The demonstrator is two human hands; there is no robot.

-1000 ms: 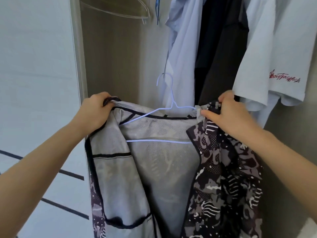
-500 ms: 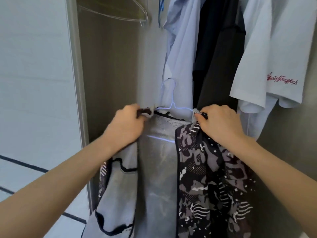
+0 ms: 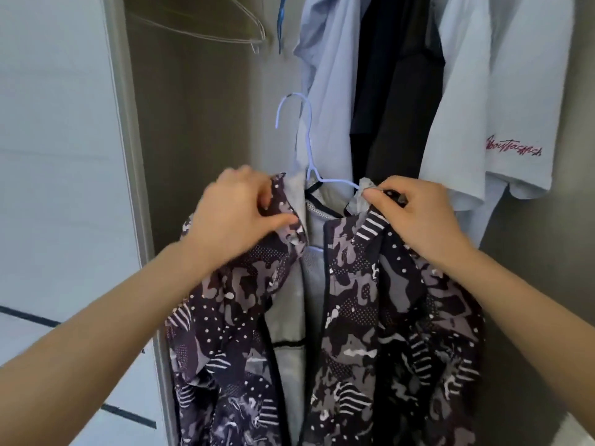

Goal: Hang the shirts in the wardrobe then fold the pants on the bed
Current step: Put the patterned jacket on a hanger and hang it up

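A dark patterned shirt (image 3: 370,310) with a pale grey lining hangs on a light blue wire hanger (image 3: 307,146) in front of the open wardrobe. My left hand (image 3: 238,217) pinches the shirt's left front edge near the collar. My right hand (image 3: 415,214) grips the right collar and shoulder at the hanger's end. Both front panels lie close together, showing a narrow strip of lining. The hanger's hook is free in the air, below the rail.
Inside the wardrobe hang a light blue shirt (image 3: 328,78), a black garment (image 3: 392,85) and a white T-shirt (image 3: 502,91) with red lettering. Empty wire hangers (image 3: 231,24) hang at upper left. The wardrobe's left frame (image 3: 128,175) stands beside a white wall.
My left hand has folded the shirt's left panel over, patterned side out, and drawn it in toward the right panel. The hanger and shirt have risen slightly.
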